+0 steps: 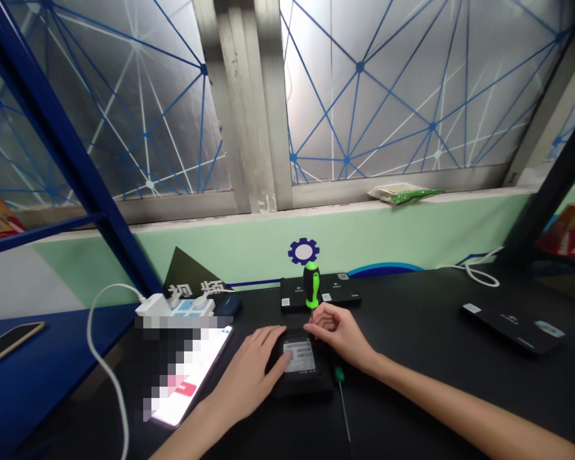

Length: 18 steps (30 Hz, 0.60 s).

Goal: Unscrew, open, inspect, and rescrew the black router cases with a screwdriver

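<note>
A black box-shaped device (301, 383) with a white printed label lies on the table in front of me. My left hand (256, 361) rests over its left side, fingers stretched out and thumb by the label. Above the device's far part, a green-and-black screwdriver (311, 285) stands upright. My right hand (338, 329) is closed, pinching low at its shaft; the tip is hidden by the fingers. Beside the device's right edge lies a second screwdriver (340, 375) with a green handle and a long thin shaft.
Flat black boxes (292, 294) lie near the wall, and another black box (512, 329) is at the right. To the left are a lit phone (186, 383), a white power strip (191, 308) with chargers and cable, a dark mouse-like object (229, 305) and another phone (9, 342).
</note>
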Each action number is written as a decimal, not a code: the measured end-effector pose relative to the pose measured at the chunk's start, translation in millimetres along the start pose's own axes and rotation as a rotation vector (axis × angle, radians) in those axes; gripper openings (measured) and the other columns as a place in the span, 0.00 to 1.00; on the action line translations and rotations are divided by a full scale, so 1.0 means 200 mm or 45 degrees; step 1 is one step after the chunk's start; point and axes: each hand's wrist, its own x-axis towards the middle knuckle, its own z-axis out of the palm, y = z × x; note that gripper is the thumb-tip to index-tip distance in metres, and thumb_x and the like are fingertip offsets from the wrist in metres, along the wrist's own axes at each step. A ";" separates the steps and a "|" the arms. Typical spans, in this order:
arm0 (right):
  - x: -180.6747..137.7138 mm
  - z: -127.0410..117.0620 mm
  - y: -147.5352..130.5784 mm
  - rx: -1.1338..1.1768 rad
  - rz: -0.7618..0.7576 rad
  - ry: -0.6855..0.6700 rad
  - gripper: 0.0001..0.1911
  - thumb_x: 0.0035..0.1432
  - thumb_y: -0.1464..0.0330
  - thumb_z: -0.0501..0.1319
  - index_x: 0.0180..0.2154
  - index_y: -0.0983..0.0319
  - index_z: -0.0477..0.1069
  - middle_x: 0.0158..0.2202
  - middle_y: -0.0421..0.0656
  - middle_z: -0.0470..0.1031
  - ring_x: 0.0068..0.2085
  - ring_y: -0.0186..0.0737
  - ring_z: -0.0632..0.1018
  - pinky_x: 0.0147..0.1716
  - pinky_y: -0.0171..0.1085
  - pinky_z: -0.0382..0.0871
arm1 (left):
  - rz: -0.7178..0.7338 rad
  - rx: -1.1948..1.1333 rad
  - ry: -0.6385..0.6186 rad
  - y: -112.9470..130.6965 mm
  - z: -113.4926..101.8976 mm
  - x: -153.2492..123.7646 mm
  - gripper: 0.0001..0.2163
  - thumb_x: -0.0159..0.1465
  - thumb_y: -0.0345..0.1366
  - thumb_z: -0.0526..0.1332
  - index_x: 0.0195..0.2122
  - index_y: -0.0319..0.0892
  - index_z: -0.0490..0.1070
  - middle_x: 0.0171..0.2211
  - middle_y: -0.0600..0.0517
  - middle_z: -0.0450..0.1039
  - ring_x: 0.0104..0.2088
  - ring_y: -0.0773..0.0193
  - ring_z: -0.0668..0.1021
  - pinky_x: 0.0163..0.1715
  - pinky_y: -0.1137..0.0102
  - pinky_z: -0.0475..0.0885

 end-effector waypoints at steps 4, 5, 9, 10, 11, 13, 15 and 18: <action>0.00 0.00 0.00 -0.025 0.019 0.001 0.20 0.50 0.53 0.71 0.30 0.62 0.70 0.25 0.38 0.73 0.26 0.35 0.74 0.29 0.35 0.70 | -0.011 -0.004 -0.018 0.01 -0.01 0.01 0.20 0.74 0.47 0.49 0.63 0.47 0.60 0.61 0.46 0.66 0.60 0.53 0.69 0.59 0.55 0.64; 0.00 -0.01 0.00 -0.029 0.018 -0.005 0.20 0.50 0.53 0.71 0.30 0.62 0.70 0.25 0.39 0.73 0.26 0.35 0.74 0.29 0.35 0.70 | -0.019 -0.001 -0.025 0.01 -0.01 0.01 0.20 0.73 0.47 0.49 0.63 0.47 0.60 0.61 0.46 0.66 0.60 0.53 0.68 0.60 0.55 0.64; -0.01 -0.01 0.01 -0.037 0.005 -0.050 0.18 0.54 0.55 0.69 0.30 0.63 0.72 0.26 0.40 0.75 0.27 0.35 0.74 0.29 0.35 0.69 | -0.024 0.008 -0.020 0.02 -0.01 0.00 0.20 0.73 0.47 0.49 0.62 0.47 0.61 0.60 0.46 0.67 0.60 0.53 0.69 0.59 0.56 0.64; -0.01 -0.01 0.01 -0.039 0.001 -0.060 0.17 0.55 0.55 0.68 0.31 0.63 0.73 0.27 0.41 0.76 0.28 0.36 0.75 0.29 0.35 0.69 | -0.021 0.010 -0.014 0.02 -0.01 0.00 0.20 0.73 0.47 0.49 0.62 0.47 0.61 0.60 0.47 0.67 0.59 0.53 0.70 0.58 0.56 0.65; -0.02 -0.01 0.01 -0.042 -0.004 -0.067 0.17 0.56 0.55 0.67 0.31 0.63 0.73 0.28 0.41 0.77 0.28 0.36 0.75 0.30 0.35 0.70 | -0.017 0.012 -0.007 0.02 -0.01 0.00 0.19 0.73 0.47 0.49 0.62 0.47 0.62 0.59 0.47 0.68 0.58 0.53 0.70 0.57 0.56 0.66; -0.02 -0.01 0.00 -0.047 -0.014 -0.076 0.16 0.58 0.55 0.66 0.32 0.63 0.73 0.29 0.42 0.78 0.29 0.36 0.75 0.30 0.35 0.71 | -0.010 0.020 0.002 0.02 -0.01 0.00 0.19 0.73 0.47 0.49 0.62 0.47 0.62 0.59 0.47 0.68 0.58 0.53 0.71 0.56 0.57 0.67; -0.02 -0.01 -0.01 -0.049 -0.018 -0.092 0.16 0.59 0.56 0.65 0.33 0.63 0.74 0.31 0.43 0.79 0.30 0.37 0.76 0.31 0.35 0.72 | -0.005 0.027 0.002 0.01 0.00 0.00 0.19 0.73 0.47 0.49 0.62 0.47 0.62 0.59 0.47 0.68 0.58 0.53 0.71 0.56 0.57 0.67; -0.02 -0.01 -0.01 -0.080 -0.019 -0.107 0.16 0.60 0.55 0.64 0.34 0.63 0.75 0.31 0.44 0.79 0.30 0.37 0.76 0.31 0.35 0.73 | -0.002 0.023 0.005 0.01 0.00 0.00 0.19 0.73 0.47 0.50 0.62 0.47 0.62 0.59 0.47 0.68 0.58 0.53 0.70 0.57 0.57 0.66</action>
